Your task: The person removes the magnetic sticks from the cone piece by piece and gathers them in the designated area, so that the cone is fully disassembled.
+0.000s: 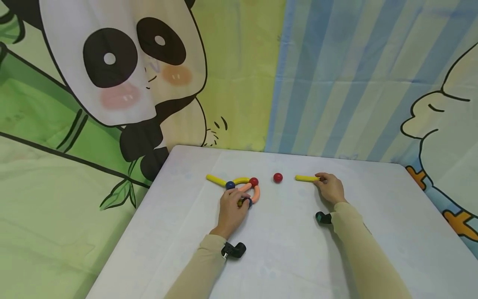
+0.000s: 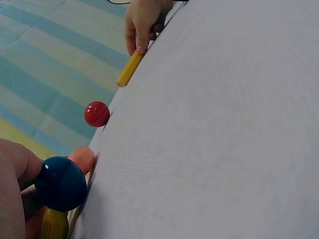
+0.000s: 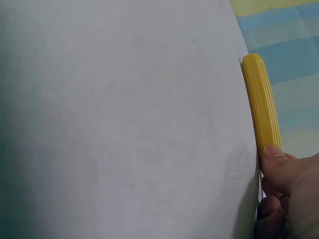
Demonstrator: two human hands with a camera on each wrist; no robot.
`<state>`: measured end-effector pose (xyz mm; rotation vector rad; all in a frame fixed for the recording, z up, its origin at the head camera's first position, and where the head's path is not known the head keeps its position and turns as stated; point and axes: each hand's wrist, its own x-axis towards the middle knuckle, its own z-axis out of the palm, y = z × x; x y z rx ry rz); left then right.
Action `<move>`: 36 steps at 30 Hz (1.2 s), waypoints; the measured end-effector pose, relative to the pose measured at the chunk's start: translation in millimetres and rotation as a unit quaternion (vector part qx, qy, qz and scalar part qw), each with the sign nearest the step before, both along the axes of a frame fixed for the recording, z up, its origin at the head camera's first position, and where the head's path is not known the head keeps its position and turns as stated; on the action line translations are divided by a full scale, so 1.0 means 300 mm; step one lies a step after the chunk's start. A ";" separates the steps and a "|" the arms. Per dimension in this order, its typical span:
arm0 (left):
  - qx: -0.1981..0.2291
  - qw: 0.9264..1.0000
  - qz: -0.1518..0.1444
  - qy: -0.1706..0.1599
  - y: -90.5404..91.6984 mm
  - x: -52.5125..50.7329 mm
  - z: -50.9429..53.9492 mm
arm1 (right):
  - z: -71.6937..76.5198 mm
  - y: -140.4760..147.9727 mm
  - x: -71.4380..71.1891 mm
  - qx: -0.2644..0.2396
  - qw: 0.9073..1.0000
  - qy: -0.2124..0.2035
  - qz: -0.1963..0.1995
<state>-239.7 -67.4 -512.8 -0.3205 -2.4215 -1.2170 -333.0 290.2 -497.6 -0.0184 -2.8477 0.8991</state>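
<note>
My left hand [image 1: 232, 211] grips a blue ball [image 2: 61, 184] at the near end of a joined shape of balls and sticks. That shape has a second blue ball [image 1: 230, 185], a red ball [image 1: 254, 181], a curved yellow stick [image 1: 241, 180], a straight yellow stick [image 1: 215, 180] pointing out to the left, and orange pieces [image 1: 256, 193]. Part of it is hidden by my left fingers. To the right, my right hand [image 1: 331, 189] pinches one end of a ribbed yellow stick [image 3: 261, 102] between thumb and fingers, low at the tabletop.
A loose red ball [image 1: 278, 177] lies on the white table [image 1: 276, 249], between the joined shape and the right-hand stick. Behind the table's far edge hangs a printed cloth [image 1: 239, 83] with a panda and stripes. Each wrist wears a small black camera [image 1: 235, 250].
</note>
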 end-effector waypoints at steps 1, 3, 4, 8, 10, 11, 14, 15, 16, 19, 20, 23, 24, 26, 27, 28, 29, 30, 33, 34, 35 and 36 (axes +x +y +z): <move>0.001 1.000 -0.001 0.000 -0.001 0.001 -0.001 | 0.000 0.000 0.002 -0.003 1.000 0.000 -0.002; 0.002 1.000 -0.002 0.003 -0.002 0.001 -0.003 | 0.001 0.000 0.006 -0.016 1.000 -0.003 -0.010; 0.004 1.000 -0.003 0.005 -0.002 0.000 -0.004 | 0.003 0.000 0.010 -0.026 1.000 -0.006 -0.014; 0.010 1.000 0.000 0.020 -0.003 -0.002 -0.008 | 0.007 -0.007 0.036 -0.071 0.997 -0.009 -0.036; 0.014 1.000 0.007 0.027 -0.004 -0.003 -0.009 | 0.005 -0.025 0.058 -0.088 0.994 0.015 -0.059; 0.016 0.999 0.012 0.030 -0.005 -0.003 -0.009 | 0.003 -0.040 0.070 -0.094 0.992 0.035 -0.072; 0.031 0.998 0.026 0.038 -0.007 -0.004 -0.007 | -0.002 -0.110 0.109 -0.106 0.984 0.102 -0.100; 0.036 0.998 0.033 0.042 -0.007 -0.006 -0.007 | -0.002 -0.140 0.121 -0.108 0.981 0.124 -0.099; 0.041 0.997 0.040 0.042 -0.007 -0.007 -0.006 | 0.001 -0.173 0.134 -0.111 0.980 0.139 -0.089; 0.056 0.995 0.069 0.036 -0.006 -0.007 -0.004 | 0.015 -0.278 0.164 -0.112 0.982 0.152 -0.022; 0.056 0.995 0.080 0.031 -0.005 -0.008 -0.004 | 0.021 -0.312 0.172 -0.113 0.983 0.147 0.006; 0.054 0.993 0.101 0.004 -0.005 -0.008 -0.004 | 0.032 -0.412 0.184 -0.109 0.982 0.127 0.082; 0.052 0.993 0.105 -0.006 -0.004 -0.009 -0.004 | 0.035 -0.443 0.186 -0.103 0.982 0.122 0.103; 0.053 0.992 0.110 -0.029 -0.003 -0.010 -0.004 | 0.036 -0.499 0.185 -0.094 0.979 0.118 0.136; 0.055 0.991 0.111 -0.041 -0.002 -0.010 -0.004 | 0.036 -0.524 0.182 -0.087 0.978 0.119 0.148; 0.056 0.991 0.114 -0.050 -0.002 -0.011 -0.003 | 0.037 -0.548 0.179 -0.082 0.977 0.119 0.159; 0.060 0.990 0.117 -0.055 -0.003 -0.013 -0.002 | 0.040 -0.571 0.175 -0.080 0.975 0.118 0.170; 0.062 0.989 0.118 -0.059 -0.003 -0.014 -0.002 | 0.042 -0.591 0.169 -0.075 0.974 0.119 0.179; 0.063 0.989 0.120 -0.057 -0.007 -0.019 -0.002 | 0.047 -0.642 0.148 -0.053 0.968 0.131 0.206; 0.062 0.989 0.119 -0.055 -0.009 -0.021 -0.002 | 0.048 -0.656 0.142 -0.040 0.967 0.130 0.215; 0.062 0.990 0.117 -0.051 -0.010 -0.021 -0.003 | 0.049 -0.668 0.137 -0.027 0.965 0.131 0.227; 0.061 0.990 0.116 -0.048 -0.011 -0.021 -0.003 | 0.050 -0.679 0.133 -0.008 0.962 0.131 0.238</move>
